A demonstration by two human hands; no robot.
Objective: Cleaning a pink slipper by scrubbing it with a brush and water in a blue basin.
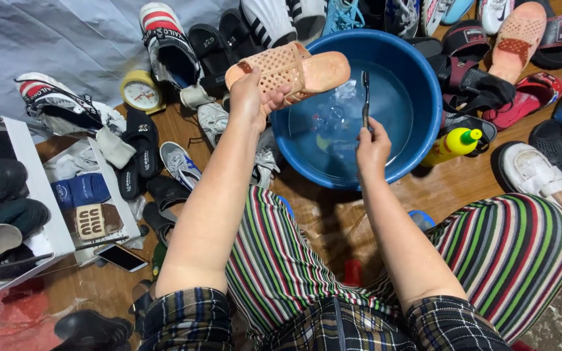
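Over the far left rim of the blue basin (424, 91) we see our left hand (253, 97) closed around an orange perforated slipper (291, 70), gripping it near its left end with fingers curled under the sole. The slipper's long axis runs nearly level from left to right, tilted a little so the right end sits slightly farther away; its solid rounded end points right, out above the water, while the perforated strap part lies toward our hand. Our right hand (373, 146) is wrapped shut on the handle of a dark brush (365, 97), which stands almost straight along the near-far line, its head pointing far, over the water and just right of the slipper's rounded end; we cannot tell whether the two touch. The basin holds clear water and rests on the wooden floor (333, 214) just beyond our knees in striped trousers (515, 253). A yellow bottle with a green cap (453, 144) lies just right of the basin, cap pointing right and far. Many shoes and sandals ring the basin on the far side and right, among them a white shoe (535, 172) and a red sandal (531, 97). To the left stand a small yellow clock (140, 92), a white shoe rack (34, 188) and a phone (122, 258) on the floor.
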